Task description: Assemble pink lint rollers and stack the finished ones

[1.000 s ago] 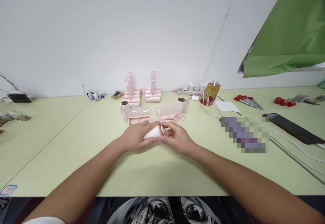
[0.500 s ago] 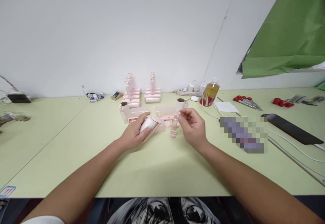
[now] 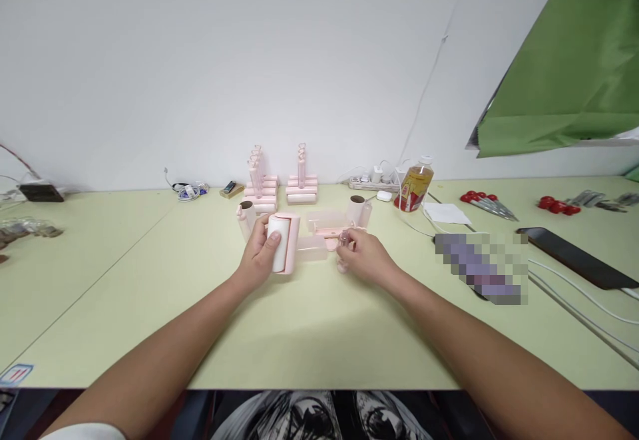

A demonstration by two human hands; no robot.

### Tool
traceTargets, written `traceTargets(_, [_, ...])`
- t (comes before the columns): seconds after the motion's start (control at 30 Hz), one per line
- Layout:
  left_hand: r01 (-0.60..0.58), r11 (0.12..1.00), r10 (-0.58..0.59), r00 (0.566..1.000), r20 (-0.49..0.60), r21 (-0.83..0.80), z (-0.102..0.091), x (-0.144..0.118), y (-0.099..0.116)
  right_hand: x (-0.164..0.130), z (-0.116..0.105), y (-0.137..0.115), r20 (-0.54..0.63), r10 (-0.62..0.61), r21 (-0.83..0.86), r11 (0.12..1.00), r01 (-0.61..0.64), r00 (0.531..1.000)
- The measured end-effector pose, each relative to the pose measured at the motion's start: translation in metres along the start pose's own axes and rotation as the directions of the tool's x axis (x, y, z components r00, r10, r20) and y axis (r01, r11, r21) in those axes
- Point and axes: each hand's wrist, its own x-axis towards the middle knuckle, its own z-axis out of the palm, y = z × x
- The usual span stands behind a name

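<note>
My left hand [image 3: 259, 253] is wrapped round a pink lint roller head [image 3: 293, 243] with a white paper roll [image 3: 279, 243] in it, tilted nearly upright above the table. My right hand [image 3: 367, 253] closes on a translucent pink handle [image 3: 342, 265], largely hidden by the fingers. Between the hands lies a clear pink cover [image 3: 312, 248]. Behind it rests an open pink roller case [image 3: 327, 220]. A bare-cored white roll [image 3: 355, 210] stands at the right, and another roll [image 3: 245, 210] with a pink handle beside it stands behind my left hand.
Assembled pink lint rollers [image 3: 301, 190] stand in two groups near the wall. To the right are a drink bottle [image 3: 414, 186], a power strip [image 3: 367, 182], white paper [image 3: 446, 212], red-handled tools [image 3: 486, 202], a black phone [image 3: 574, 257] and white cables. A small boxed item [image 3: 230, 189] sits at the back left.
My left hand has turned the roller head more upright and shifted it slightly left. My right hand has come down and left and taken hold of the handle that lay on the table.
</note>
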Motion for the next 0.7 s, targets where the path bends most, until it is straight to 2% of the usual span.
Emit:
traceTargets(0.1, [0.106, 0.988, -0.106, 0.994, 0.002, -0.109, 0.001, 0.001, -0.002, -0.002, -0.004, -0.004, -0.11, -0.099, -0.043, 0.995, 0.094, 0.989])
traceTargets(0.2, [0.213, 0.945, -0.201, 0.977, 0.072, -0.248, 0.003, 0.0, -0.002, -0.009, -0.009, -0.012, -0.192, -0.241, -0.049, 0.971, 0.236, 0.951])
traceTargets(0.27, [0.268, 0.912, -0.24, 0.962, 0.127, -0.31, 0.004, -0.001, -0.001, -0.015, -0.011, -0.017, -0.183, -0.355, -0.021, 0.934, 0.357, 0.917])
traceTargets(0.4, [0.333, 0.864, -0.275, 0.94, 0.201, -0.377, 0.008, -0.003, 0.001, -0.024, -0.009, -0.023, -0.12, -0.561, 0.017, 0.824, 0.566, 0.819])
traceTargets(0.47, [0.342, 0.852, -0.273, 0.936, 0.22, -0.397, 0.009, -0.004, 0.002, -0.026, -0.005, -0.023, -0.073, -0.604, 0.022, 0.794, 0.607, 0.793])
traceTargets(0.57, [0.342, 0.844, -0.263, 0.936, 0.236, -0.413, 0.01, -0.006, 0.002, -0.028, 0.0, -0.021, -0.015, -0.618, 0.03, 0.786, 0.618, 0.786])
traceTargets(0.7, [0.343, 0.847, -0.262, 0.934, 0.242, -0.406, 0.011, -0.007, 0.003, -0.028, 0.003, -0.021, -0.035, -0.611, 0.066, 0.788, 0.612, 0.791])
